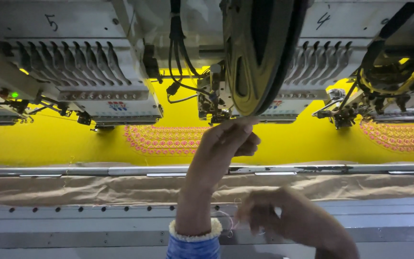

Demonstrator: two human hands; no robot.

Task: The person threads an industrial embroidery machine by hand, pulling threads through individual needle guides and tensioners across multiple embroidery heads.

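Sequin reel [259, 52], a dark round disc hanging edge-on from the embroidery machine, sits at twelve o'clock from our left hand [226, 144]. We reach up with that hand, and its fingertips, pinched together, touch the reel's lower rim; whether a thread or strip lies between them we cannot tell. A white beaded bracelet [195, 232] and a blue sleeve cuff [192, 248] sit at the wrist, at six o'clock from the hand.

Our right hand [288, 218] hangs low at about four o'clock from the left one, blurred, well apart from the reel, fingers curled loosely; a fine pale thread [226, 223] shows just beside it at nine o'clock, but we cannot tell whether the fingers close on it.

No container shows. As for marks, a small red-and-blue label [117, 106] sits on the white embroidery head [73, 62] at ten o'clock from the left hand, with a handwritten dark mark above it on the casing; a second head [322, 57] at one o'clock carries another handwritten mark.

Yellow fabric [63, 144] stretches across under the heads, bearing a pink and orange embroidered border [164, 140] at nine o'clock from the left hand. A metal frame rail [73, 170] runs below the cloth, then a band of brown backing cloth [73, 189], then the grey machine table [73, 225].
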